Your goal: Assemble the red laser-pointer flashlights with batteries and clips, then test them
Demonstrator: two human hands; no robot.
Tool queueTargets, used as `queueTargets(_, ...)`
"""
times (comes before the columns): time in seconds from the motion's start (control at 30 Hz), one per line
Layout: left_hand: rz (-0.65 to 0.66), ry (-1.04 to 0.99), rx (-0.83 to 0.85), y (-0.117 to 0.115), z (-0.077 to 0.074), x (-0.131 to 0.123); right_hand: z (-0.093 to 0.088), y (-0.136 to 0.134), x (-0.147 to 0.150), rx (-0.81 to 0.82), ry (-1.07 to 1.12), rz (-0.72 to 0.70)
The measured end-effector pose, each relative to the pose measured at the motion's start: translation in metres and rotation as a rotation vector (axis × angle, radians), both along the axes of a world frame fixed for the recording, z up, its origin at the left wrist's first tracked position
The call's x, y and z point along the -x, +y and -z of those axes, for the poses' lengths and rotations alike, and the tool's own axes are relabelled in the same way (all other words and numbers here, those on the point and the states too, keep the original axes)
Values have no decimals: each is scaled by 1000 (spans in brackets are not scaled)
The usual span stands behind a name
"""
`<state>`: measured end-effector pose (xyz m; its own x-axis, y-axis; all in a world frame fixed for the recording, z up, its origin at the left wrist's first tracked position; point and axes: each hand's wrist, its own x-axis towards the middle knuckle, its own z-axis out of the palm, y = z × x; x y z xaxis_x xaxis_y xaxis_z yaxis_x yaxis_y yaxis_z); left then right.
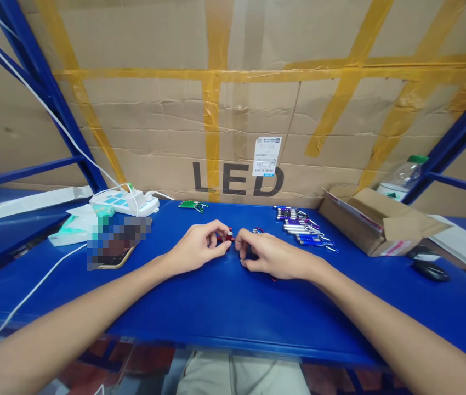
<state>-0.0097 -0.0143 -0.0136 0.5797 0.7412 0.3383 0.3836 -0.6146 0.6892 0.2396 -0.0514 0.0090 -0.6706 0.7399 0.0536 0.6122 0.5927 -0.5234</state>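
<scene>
In the middle of the blue table, my left hand [198,248] is closed, thumb and forefinger pinching a small red metal flashlight [229,236]. Just right of it, my right hand [276,257] has its fingers curled together; anything between them is hidden. A red clip [257,230] shows behind the right hand, and another bit of red peeks out below it. Farther right lie several mini flashlights [299,228] with carabiner clips, in blue, purple, silver and dark colours. A few green ones [192,206] lie at the back, left of centre.
On the left are a phone [115,255], a tissue pack [72,230] and a white power strip [124,201] with cables. An open cardboard box [375,222], a black mouse [430,270] and a green-capped bottle [401,178] stand right. A large carton [154,131] backs the table.
</scene>
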Motion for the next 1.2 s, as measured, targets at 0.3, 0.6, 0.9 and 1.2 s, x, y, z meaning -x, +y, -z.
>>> queueTargets(0.3, 44, 36, 56, -7, 0, -5, -8, 3, -7, -78, 135, 89)
queueTargets(0.6, 122, 13, 138, -17, 2, -13, -18, -10, 5, -84, 312, 81)
queueTargets(0.9, 110, 23, 125, -18, 2, -15, -13, -6, 3, -45, 336, 70)
queueTargets(1.2, 88, 23, 103, -20, 1, -15, -14, -6, 2, -55, 330, 72)
